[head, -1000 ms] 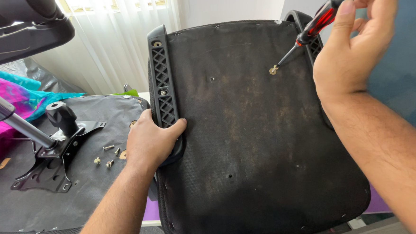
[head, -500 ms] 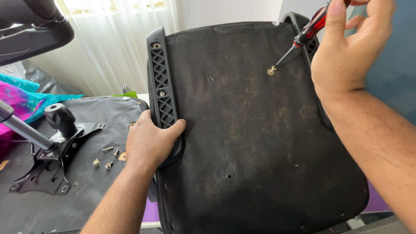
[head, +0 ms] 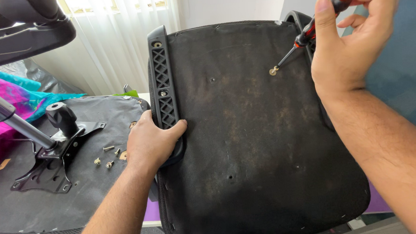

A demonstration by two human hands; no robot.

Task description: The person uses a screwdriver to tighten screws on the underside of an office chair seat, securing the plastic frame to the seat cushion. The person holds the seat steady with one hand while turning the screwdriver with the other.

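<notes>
We see the underside of a black fabric-covered chair seat [head: 252,143] propped up on edge in front of us, its dusty backing board facing the camera. Our left hand [head: 150,144] is wrapped around the lower end of the black plastic lattice-patterned armrest bracket [head: 163,86] that runs up the seat's left edge, fingers curled over it and thumb on the seat side, steadying the whole piece. Our right hand [head: 351,38] is closed around the red-and-black handle of a slim screwdriver [head: 308,31], gripped high near the top right of the view. The tool's long axis slants down and to the left from that hand, and its tip meets a small brass-coloured screw with a washer [head: 273,71] in the upper right part of the board; whether the tip is fully seated in the screw head we cannot quite tell at this size. That screw lies just down-left of the right hand and well apart from the left, so the right hand is the nearer by far. To the left, on a second dark upholstered panel [head: 56,205], lie a black metal chair mechanism plate with a grey gas-lift cylinder [head: 49,158] and a few loose small screws [head: 106,158], near our left wrist.
</notes>
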